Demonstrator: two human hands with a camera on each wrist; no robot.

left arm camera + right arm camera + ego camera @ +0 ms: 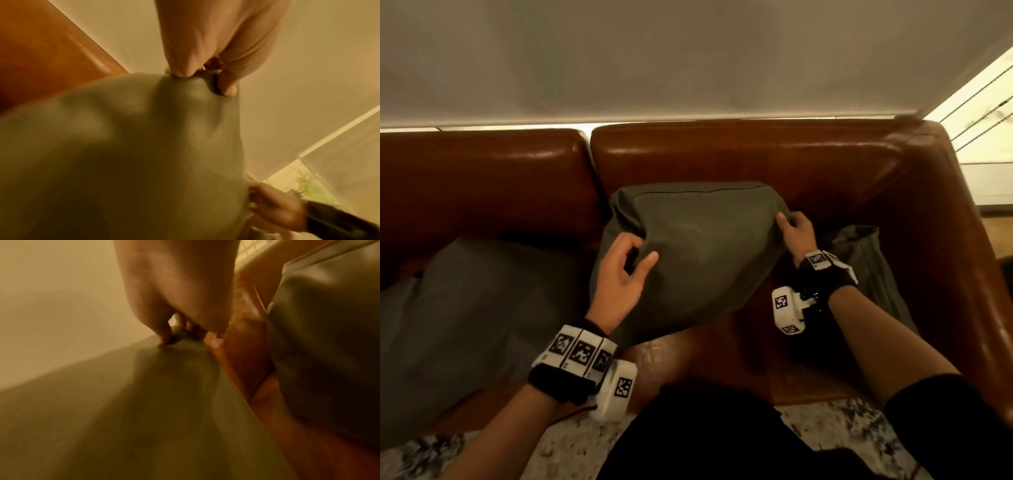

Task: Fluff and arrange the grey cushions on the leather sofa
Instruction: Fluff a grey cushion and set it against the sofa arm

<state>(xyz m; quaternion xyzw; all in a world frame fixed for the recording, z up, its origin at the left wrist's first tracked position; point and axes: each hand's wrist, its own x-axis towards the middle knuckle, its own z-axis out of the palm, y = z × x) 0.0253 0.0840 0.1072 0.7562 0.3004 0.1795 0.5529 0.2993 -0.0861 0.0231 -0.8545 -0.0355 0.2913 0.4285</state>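
A grey cushion [698,246] stands tilted on the brown leather sofa [756,150], leaning toward the backrest. My left hand [643,248] pinches a fold of fabric at its left edge, thumb on the front face. In the left wrist view that hand [203,78] bunches the cushion [144,154] cloth between thumb and fingers. At the cushion's upper right corner my right hand [786,222] grips it. The blurred right wrist view shows the right hand [176,335] pinching the cushion [123,402] corner.
A second grey cushion [465,308] lies flat on the left seat. A third grey cushion [866,267] leans against the right armrest [945,212], also seen as the third cushion [329,353] from the right wrist. Pale wall behind, speckled floor [571,445] in front.
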